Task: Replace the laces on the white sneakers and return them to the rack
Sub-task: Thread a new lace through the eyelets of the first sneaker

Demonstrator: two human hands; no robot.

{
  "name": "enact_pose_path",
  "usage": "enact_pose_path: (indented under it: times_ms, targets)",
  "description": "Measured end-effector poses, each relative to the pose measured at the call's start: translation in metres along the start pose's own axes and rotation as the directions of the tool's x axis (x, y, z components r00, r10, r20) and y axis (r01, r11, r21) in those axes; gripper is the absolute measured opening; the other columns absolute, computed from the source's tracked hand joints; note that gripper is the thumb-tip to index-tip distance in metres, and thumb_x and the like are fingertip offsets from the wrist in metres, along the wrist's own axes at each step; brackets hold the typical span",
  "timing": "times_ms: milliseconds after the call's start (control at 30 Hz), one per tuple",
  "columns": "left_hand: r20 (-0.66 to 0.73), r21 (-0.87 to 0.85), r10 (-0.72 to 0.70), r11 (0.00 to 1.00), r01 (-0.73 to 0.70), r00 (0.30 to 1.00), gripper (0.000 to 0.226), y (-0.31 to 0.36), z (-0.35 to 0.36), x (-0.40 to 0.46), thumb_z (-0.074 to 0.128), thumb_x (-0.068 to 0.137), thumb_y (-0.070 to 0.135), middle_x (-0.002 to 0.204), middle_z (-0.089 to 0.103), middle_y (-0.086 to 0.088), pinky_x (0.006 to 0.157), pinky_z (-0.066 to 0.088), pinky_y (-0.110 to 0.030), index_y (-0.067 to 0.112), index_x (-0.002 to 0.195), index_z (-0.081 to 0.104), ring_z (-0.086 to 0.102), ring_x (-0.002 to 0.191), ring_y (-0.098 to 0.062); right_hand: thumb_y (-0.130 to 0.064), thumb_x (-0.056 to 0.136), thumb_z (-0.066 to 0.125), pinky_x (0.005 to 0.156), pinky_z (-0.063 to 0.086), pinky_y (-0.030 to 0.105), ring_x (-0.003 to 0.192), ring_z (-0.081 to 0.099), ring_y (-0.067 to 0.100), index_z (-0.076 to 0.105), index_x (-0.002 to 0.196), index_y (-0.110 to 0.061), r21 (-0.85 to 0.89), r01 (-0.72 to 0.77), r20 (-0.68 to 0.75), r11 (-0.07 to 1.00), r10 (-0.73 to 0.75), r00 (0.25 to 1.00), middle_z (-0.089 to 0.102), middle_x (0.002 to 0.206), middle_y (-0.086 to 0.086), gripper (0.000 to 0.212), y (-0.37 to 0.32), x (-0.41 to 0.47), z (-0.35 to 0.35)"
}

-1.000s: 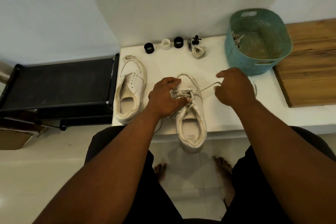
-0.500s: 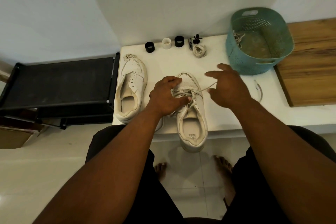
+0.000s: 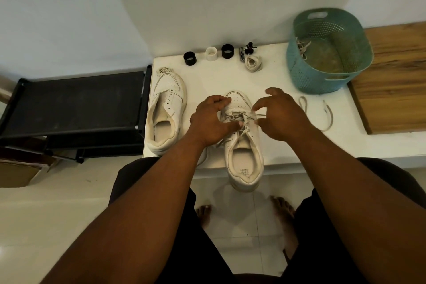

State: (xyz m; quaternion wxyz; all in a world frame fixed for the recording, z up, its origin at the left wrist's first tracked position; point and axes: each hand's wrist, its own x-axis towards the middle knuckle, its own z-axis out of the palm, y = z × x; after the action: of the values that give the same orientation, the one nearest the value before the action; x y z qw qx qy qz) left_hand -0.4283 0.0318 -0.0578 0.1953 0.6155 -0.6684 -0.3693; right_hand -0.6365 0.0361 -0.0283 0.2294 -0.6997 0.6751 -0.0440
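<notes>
The two sneakers (image 3: pixel 244 145) look like smooth white leather, a bit dull, with tiny holes on the toe. The lace (image 3: pixel 239 117) is flat cloth. The tabletop (image 3: pixel 276 145) is smooth and white. The basket (image 3: pixel 327 53) is green plastic full of little holes. The board (image 3: pixel 396 80) is wood with streaks. The rack (image 3: pixel 76 104) is black and matt. The floor (image 3: pixel 57 203) is shiny tile.
</notes>
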Motion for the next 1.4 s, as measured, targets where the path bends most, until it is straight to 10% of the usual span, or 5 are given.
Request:
enact_pose_path:
  times_ms: [400,733,967,1167,1400]
  targets:
    - [0.023,0.047,-0.020,0.999,0.019,1.000,0.097,0.007,0.000,-0.002,0.064,0.056,0.073,0.147,0.049,0.013,0.116,0.035,-0.050,0.029,0.143,0.058,0.042,0.140,-0.013,-0.015,0.084,0.067,0.068,0.043,0.034,0.076,0.056,0.025,0.059,0.079,-0.011,-0.131,-0.296,-0.052,0.946,0.292,0.955,0.055,0.074,0.003,0.010,0.020,0.007,-0.012]
    - [-0.061,-0.163,0.276,0.945,-0.283,0.959,0.041,0.032,-0.012,-0.006,0.069,0.092,0.006,0.124,0.070,0.010,0.086,0.038,-0.001,0.018,0.132,0.067,0.057,0.112,0.015,-0.025,0.098,0.066,0.059,0.039,0.022,0.060,0.055,-0.003,0.068,0.085,-0.026,0.366,0.248,-0.059,0.897,-0.243,0.968,0.060,0.067,-0.014,0.013,-0.020,-0.007,-0.026]
    - [-0.188,-0.120,0.167,0.974,-0.192,0.968,0.012,0.033,-0.008,-0.003,0.073,0.093,0.017,0.080,0.069,0.023,0.073,0.047,-0.013,0.018,0.102,0.080,0.065,0.077,0.008,-0.039,0.089,0.076,0.056,0.040,0.022,0.052,0.051,0.005,0.072,0.080,-0.024,0.379,0.182,-0.212,0.907,-0.106,0.971,0.058,0.059,-0.012,0.018,-0.002,0.000,-0.039]
    - [-0.169,-0.056,0.185,0.979,-0.197,0.968,0.043,0.032,-0.008,-0.005,0.072,0.089,0.012,0.117,0.070,0.019,0.095,0.046,-0.018,0.029,0.128,0.069,0.058,0.111,0.010,-0.021,0.093,0.070,0.068,0.041,0.016,0.072,0.057,-0.007,0.072,0.094,-0.028,0.313,0.243,-0.172,0.918,-0.197,0.965,0.064,0.079,-0.017,0.007,-0.005,-0.006,-0.040]
    - [-0.309,-0.203,0.062,0.971,-0.129,0.949,0.010,0.041,-0.010,-0.004,0.071,0.096,0.024,0.078,0.071,0.023,0.079,0.051,-0.019,0.024,0.096,0.081,0.068,0.080,0.006,-0.027,0.087,0.078,0.068,0.047,0.021,0.072,0.062,0.001,0.071,0.086,-0.031,0.376,0.212,-0.277,0.902,-0.109,0.955,0.068,0.078,-0.014,0.008,0.001,0.000,-0.041]
